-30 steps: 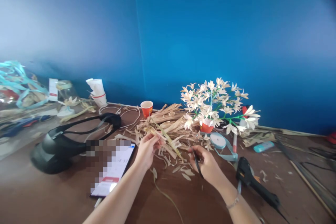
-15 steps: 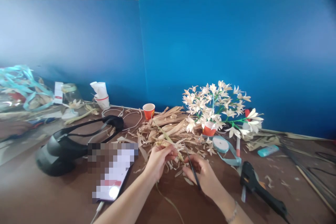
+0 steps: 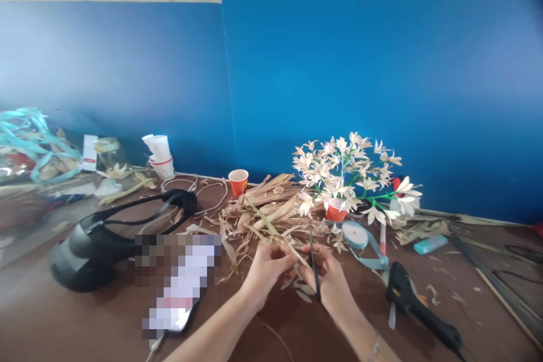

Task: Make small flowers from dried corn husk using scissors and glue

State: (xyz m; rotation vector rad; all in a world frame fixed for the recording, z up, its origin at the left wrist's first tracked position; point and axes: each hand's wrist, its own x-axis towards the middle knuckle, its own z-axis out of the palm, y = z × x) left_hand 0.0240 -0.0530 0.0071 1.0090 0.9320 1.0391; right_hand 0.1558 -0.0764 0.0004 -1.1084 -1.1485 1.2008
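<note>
My left hand [image 3: 271,268] is closed on a pale corn husk strip [image 3: 293,250], which slants down toward my right hand. My right hand [image 3: 328,274] has a slim black tool [image 3: 314,266] upright in its fingers; its exact kind is not clear. The fingertips of that hand are at the strip's lower end, and whether they pinch it I cannot tell. Just beyond both hands lies a heap of dry husks [image 3: 271,201]. Small cut husk pieces [image 3: 303,292] are scattered on the brown table under my hands.
White husk flowers [image 3: 339,172] stand in a red cup [image 3: 336,212], by a blue ribbon roll [image 3: 355,235]. A black glue gun [image 3: 419,305] lies right. On the left are a phone [image 3: 182,288] and a black strapped headset [image 3: 93,254]. An orange paper cup [image 3: 238,182] stands behind.
My hands have come closer together, with the husk strip now stretching between them. The black tool has turned more upright. The view has shifted slightly.
</note>
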